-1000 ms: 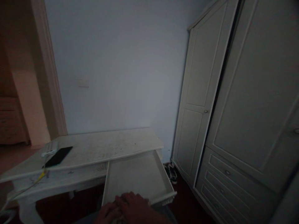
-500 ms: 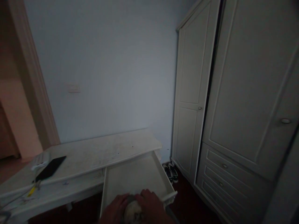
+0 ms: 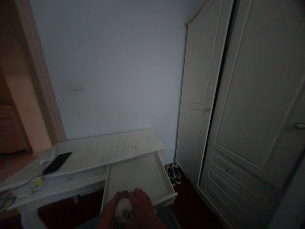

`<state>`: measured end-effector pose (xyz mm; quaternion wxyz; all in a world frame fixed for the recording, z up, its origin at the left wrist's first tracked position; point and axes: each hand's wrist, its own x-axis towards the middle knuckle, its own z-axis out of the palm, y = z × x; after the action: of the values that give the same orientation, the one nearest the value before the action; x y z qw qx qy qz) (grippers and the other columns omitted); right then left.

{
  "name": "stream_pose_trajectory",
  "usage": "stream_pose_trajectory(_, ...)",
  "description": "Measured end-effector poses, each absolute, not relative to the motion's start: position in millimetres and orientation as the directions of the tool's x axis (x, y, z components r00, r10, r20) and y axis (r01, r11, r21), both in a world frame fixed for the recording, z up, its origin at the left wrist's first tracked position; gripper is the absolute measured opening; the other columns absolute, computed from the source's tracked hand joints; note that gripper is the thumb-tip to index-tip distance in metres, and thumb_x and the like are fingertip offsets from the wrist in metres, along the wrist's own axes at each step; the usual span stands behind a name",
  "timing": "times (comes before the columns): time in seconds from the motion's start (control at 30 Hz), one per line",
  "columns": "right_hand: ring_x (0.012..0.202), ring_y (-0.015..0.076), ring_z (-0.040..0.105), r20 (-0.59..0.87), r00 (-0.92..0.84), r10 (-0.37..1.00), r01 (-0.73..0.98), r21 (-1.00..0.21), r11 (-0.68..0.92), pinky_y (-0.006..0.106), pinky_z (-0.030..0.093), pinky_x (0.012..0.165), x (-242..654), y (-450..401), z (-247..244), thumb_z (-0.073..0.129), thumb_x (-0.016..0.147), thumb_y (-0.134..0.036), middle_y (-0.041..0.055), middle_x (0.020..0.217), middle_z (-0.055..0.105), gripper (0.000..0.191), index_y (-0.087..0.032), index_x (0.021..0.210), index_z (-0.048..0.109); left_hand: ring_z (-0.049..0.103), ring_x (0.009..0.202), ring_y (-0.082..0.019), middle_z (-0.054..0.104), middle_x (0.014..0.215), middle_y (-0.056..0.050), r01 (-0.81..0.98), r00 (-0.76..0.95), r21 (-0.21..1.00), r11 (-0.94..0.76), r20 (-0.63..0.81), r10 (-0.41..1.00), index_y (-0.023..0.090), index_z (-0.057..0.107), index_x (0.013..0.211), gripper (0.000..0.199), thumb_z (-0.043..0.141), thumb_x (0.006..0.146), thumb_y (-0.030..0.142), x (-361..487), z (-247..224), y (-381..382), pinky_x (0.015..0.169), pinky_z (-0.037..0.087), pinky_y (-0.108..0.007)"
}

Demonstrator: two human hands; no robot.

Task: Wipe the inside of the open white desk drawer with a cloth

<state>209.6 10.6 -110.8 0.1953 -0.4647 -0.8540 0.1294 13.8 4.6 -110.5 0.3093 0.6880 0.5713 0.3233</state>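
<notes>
the person's left hand and right hand are closed around the two sides of a pale, rounded object with dark marks on its face and a grey part at its top; what it is cannot be told in the dim light. the object is held between the hands at the near edge of an open drawer, which is pulled out from the right part of a worn white desk. a dark flat device lies toward the desk's left end, beside a white item. a pair of shoes sits on the dark red floor between drawer and wardrobe.
</notes>
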Motion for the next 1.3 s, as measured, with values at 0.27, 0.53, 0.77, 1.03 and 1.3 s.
stream_pose_trajectory(0.27, 0.128, 0.0368, 0.057, 0.137, -0.430, 0.893, 0.811, -0.376, 0.448, 0.044, 0.046, 0.106, 296.0, 11.9, -79.6, 0.089, 0.062, -0.053, 0.0133, 0.141, 0.058, 0.089, -0.029, 0.142, 0.057, 0.074, 0.112, -0.024, 0.081, 0.114, -0.009, 0.879, 0.151, 0.454, -0.144, 0.020, 0.988, 0.026, 0.072, 0.114, 0.046, 0.031, 0.102, 0.042, 25.0, -104.4, -11.6, 0.102, 0.052, -0.036)
stream_pose_trajectory(0.53, 0.117, 0.0360, 0.064, 0.040, -0.340, 0.939, 0.898, -0.281, 0.338, 0.043, 0.050, 0.098, 333.1, 28.8, -47.2, 0.083, 0.067, -0.054, 0.0130, 0.129, 0.066, 0.076, -0.026, 0.135, 0.064, 0.077, 0.101, -0.024, 0.082, 0.106, -0.006, 0.905, 0.157, 0.336, -0.260, 0.304, 0.940, 0.029, 0.077, 0.097, 0.041, 0.038, 0.104, 0.041, 29.7, -124.7, -9.3, 0.096, 0.057, -0.036)
stream_pose_trajectory(0.77, 0.118, 0.0385, 0.062, 0.165, -0.388, 0.907, 0.827, -0.372, 0.422, 0.049, 0.053, 0.097, 224.6, 9.6, -85.2, 0.086, 0.061, -0.050, 0.0150, 0.131, 0.063, 0.080, -0.027, 0.133, 0.060, 0.076, 0.097, -0.023, 0.082, 0.100, -0.008, 0.866, 0.034, 0.471, -0.170, 0.285, 0.958, 0.027, 0.075, 0.090, 0.039, 0.039, 0.099, 0.036, 21.0, -123.8, -9.9, 0.090, 0.056, -0.034)
stream_pose_trajectory(1.03, 0.121, 0.0358, 0.060, 0.123, -0.373, 0.920, 0.830, -0.399, 0.390, 0.043, 0.051, 0.100, 258.2, 0.8, -73.3, 0.087, 0.057, -0.039, 0.0128, 0.133, 0.061, 0.080, -0.027, 0.132, 0.062, 0.074, 0.079, -0.021, 0.076, 0.080, -0.006, 0.868, 0.029, 0.476, -0.142, 0.237, 0.971, 0.024, 0.068, 0.076, 0.052, 0.030, 0.106, 0.044, 24.3, -111.6, -13.1, 0.078, 0.052, -0.033)
stream_pose_trajectory(1.3, 0.137, 0.0363, 0.054, 0.178, -0.109, 0.978, 0.961, -0.231, 0.149, 0.041, 0.045, 0.109, 391.8, 22.3, -40.1, 0.075, 0.074, -0.032, 0.0138, 0.148, 0.056, 0.074, -0.029, 0.145, 0.058, 0.079, 0.093, -0.024, 0.082, 0.095, -0.007, 0.879, 0.128, 0.382, -0.287, 0.390, 0.912, 0.027, 0.075, 0.088, 0.042, 0.038, 0.104, 0.039, 24.3, -137.2, -6.0, 0.089, 0.059, -0.036)
